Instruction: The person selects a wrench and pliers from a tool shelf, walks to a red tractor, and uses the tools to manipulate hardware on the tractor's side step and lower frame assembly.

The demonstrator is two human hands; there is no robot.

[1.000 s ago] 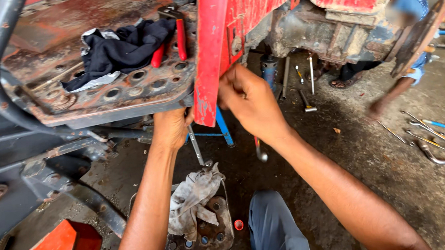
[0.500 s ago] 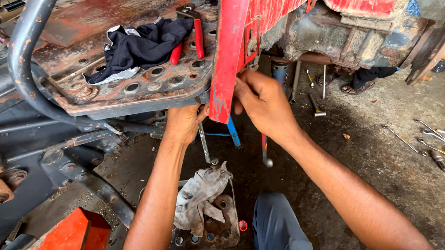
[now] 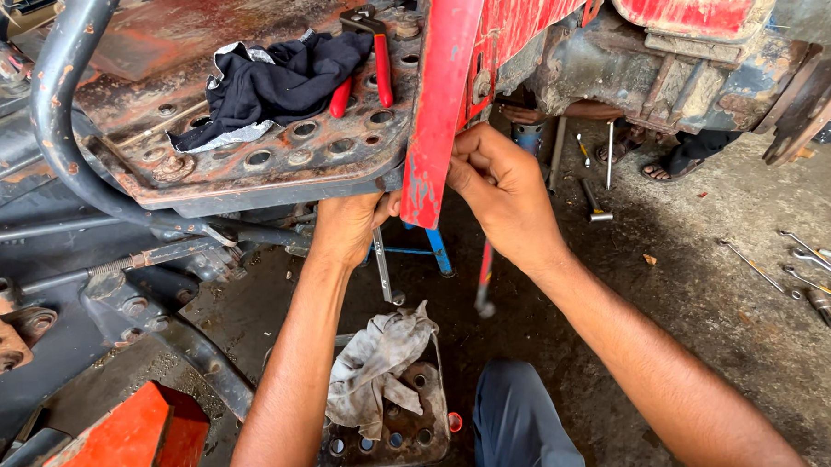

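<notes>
I see the rusty perforated steel footplate [image 3: 275,160] filling the far left, with a crumpled black cloth [image 3: 272,82] and red-handled pliers [image 3: 372,55] lying on it. Just right of it hangs the red painted metal panel [image 3: 443,104]. My right hand [image 3: 501,189] pinches the panel's near edge with closed fingers. My left hand [image 3: 351,226] is curled under the footplate's rim, gripping a slim steel spanner [image 3: 383,267] that points down.

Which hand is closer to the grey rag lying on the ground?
The left. The left hand grips a wrench under the perforated plate, just above the grey rag. The right hand is higher, at the red panel.
</notes>
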